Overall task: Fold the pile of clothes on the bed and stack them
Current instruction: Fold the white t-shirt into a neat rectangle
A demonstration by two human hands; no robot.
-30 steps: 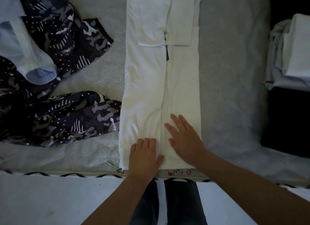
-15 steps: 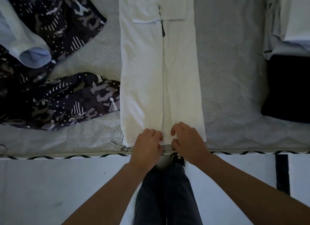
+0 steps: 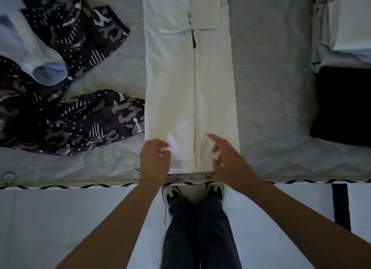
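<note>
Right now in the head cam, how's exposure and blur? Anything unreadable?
Head view: dim and underexposed overall; the black folded garment is crushed to a flat dark patch. Right hand is motion-blurred, its fingers smeared; left hand is sharper at the white shirt hem. Wide-angle bowing shows along the mattress edge.

A white shirt (image 3: 190,92) is lying beside dark camouflage-print clothing (image 3: 80,120), a pale blue sleeve (image 3: 38,54) and a black folded garment (image 3: 341,104).

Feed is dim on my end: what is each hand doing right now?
Left hand: pinching the near left corner of the white shirt.
Right hand: over the shirt's near right corner, forefinger out; whether it grips cannot be told.
</note>
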